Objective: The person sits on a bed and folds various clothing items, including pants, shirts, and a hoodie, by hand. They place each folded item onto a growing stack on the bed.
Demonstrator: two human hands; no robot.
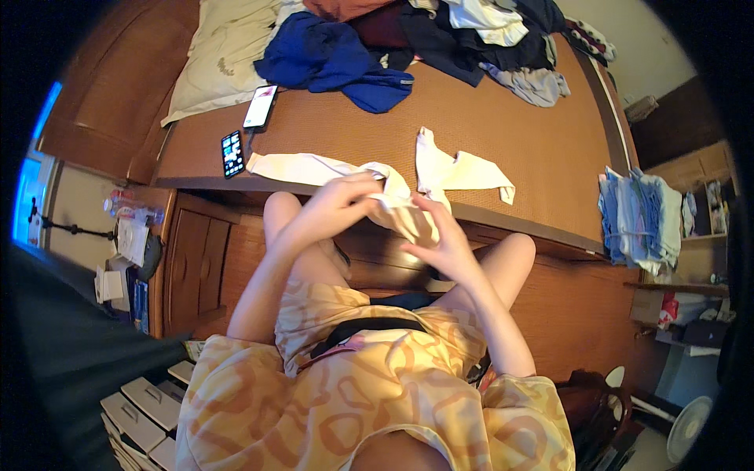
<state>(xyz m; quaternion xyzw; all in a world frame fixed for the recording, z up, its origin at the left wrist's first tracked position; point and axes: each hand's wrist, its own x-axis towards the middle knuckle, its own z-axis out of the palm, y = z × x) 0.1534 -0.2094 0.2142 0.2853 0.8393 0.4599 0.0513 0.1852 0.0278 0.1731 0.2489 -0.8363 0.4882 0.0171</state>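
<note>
A cream-white garment (pixel 408 218) with long narrow sleeves or legs hangs over the bed's near edge, between my hands. One thin part lies to the left on the mat; a bunched, branching part (pixel 459 174) lies to the right. My left hand (pixel 345 204) is closed on the cloth at its left side, fingertips partly hidden by the fabric. At the other side my right hand (pixel 446 239) curves round the hanging cloth, its thumb and forefinger wide apart with fabric between them. Whether the garment is a top or leggings I cannot tell.
Two phones, one black (pixel 233 155) and one with a white screen (pixel 260 107), lie left on the bed mat (pixel 550 149). A blue garment (pixel 330 59) and piled clothes are at the back. Folded jeans (pixel 640 220) stand right. A wooden cabinet (pixel 184 267) is left.
</note>
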